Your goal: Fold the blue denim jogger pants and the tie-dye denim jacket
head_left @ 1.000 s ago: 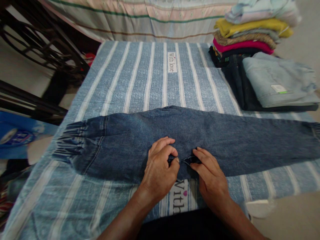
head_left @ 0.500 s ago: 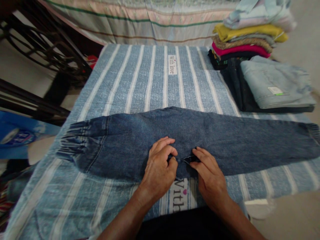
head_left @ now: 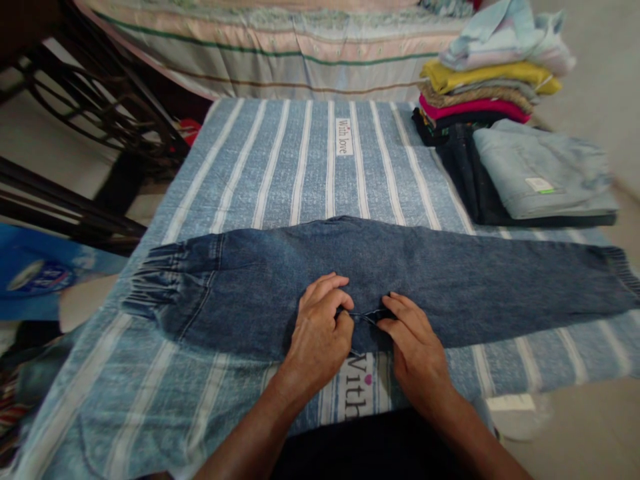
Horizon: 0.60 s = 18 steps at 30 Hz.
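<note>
Dark blue jeans (head_left: 280, 280), folded lengthwise, lie across the cloth-covered table in front of me. Their gathered elastic waistband points left and a ribbed cuff is at the far right. My left hand (head_left: 323, 327) pinches the near edge of the denim around the middle, its thumb and bent forefinger pressed together. A short way to the right, my right hand (head_left: 417, 340) grips the same edge, with its fingers on top and its thumb hidden. Between the hands the seam is lifted a little and a dark gap shows under it.
A striped blue and white cloth (head_left: 280, 167) covers the table. At the back right stand a stack of folded clothes (head_left: 480, 100) and folded light blue jeans (head_left: 540, 173) on darker ones. A dark metal frame with a wheel (head_left: 90, 113) stands at left, above a blue package (head_left: 45, 273).
The view has shifted slightly, so the table and clothes appear a little displaced. Both hands keep their hold on the jeans at nearly the same spot.
</note>
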### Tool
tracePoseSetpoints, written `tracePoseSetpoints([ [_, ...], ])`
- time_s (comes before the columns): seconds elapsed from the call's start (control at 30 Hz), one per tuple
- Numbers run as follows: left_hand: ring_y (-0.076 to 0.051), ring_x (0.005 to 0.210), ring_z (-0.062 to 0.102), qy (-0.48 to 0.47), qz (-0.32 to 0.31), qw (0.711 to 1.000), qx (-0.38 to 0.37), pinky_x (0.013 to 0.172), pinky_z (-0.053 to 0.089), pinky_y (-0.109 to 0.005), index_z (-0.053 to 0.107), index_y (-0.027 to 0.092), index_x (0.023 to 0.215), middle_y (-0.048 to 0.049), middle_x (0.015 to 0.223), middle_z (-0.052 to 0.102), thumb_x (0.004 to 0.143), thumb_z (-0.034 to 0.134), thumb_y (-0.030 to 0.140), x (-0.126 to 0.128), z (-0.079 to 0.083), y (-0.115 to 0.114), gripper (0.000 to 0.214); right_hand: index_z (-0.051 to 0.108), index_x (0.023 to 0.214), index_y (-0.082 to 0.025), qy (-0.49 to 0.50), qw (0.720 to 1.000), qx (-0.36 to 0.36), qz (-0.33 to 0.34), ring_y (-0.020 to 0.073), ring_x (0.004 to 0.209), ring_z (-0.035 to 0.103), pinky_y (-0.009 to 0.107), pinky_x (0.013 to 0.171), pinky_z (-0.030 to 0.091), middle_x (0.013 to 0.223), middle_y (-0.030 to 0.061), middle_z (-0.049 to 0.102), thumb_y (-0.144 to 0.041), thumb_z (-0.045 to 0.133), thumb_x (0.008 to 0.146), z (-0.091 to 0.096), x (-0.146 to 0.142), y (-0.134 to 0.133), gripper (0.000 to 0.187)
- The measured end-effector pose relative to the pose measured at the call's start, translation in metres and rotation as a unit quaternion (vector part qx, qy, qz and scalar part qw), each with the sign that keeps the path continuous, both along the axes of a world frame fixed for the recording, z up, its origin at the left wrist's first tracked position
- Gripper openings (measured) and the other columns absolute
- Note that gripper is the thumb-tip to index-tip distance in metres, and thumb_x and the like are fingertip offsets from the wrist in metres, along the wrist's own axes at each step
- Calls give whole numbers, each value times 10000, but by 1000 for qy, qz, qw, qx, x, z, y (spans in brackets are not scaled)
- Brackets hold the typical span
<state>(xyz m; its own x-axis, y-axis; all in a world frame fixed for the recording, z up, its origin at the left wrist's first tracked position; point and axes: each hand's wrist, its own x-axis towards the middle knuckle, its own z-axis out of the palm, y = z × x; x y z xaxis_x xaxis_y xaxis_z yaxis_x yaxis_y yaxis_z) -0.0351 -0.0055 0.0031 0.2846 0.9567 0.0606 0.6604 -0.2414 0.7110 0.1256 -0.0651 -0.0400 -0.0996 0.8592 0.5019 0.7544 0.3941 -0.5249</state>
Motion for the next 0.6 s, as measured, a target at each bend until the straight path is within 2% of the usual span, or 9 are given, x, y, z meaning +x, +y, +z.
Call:
tracePoseSetpoints([
  [0.4, -243, 1212, 451, 43, -17, 998, 33, 1027, 371, -484, 573, 185, 726, -76, 1160, 598, 741, 433, 31, 0, 0, 0, 208, 645, 958, -155, 8, 1000, 7, -12, 240, 1193, 514, 481, 967, 483, 1151, 132, 623, 5, 334, 857, -1, -2, 1, 364],
  [0.47, -268, 1240, 421, 64, -46, 996, 38, 1030, 360, -500, 599, 185, 768, -91, 1195, 576, 757, 481, 78, -1, 3, 1, 159, 640, 958, -154, 11, 1000, 7, -14, 237, 1186, 518, 474, 967, 483, 1138, 133, 625, -7, 338, 866, 0, -2, 1, 349],
  [0.6, -308, 1316, 327, 99, -148, 983, 38, 1060, 306, -528, 643, 196, 856, -104, 1315, 496, 743, 573, 130, 1, 11, 6, 148, 624, 1003, -151, 13, 1000, 1, -14, 238, 1187, 514, 478, 974, 474, 1151, 141, 612, -34, 346, 871, -1, -2, 1, 330],
])
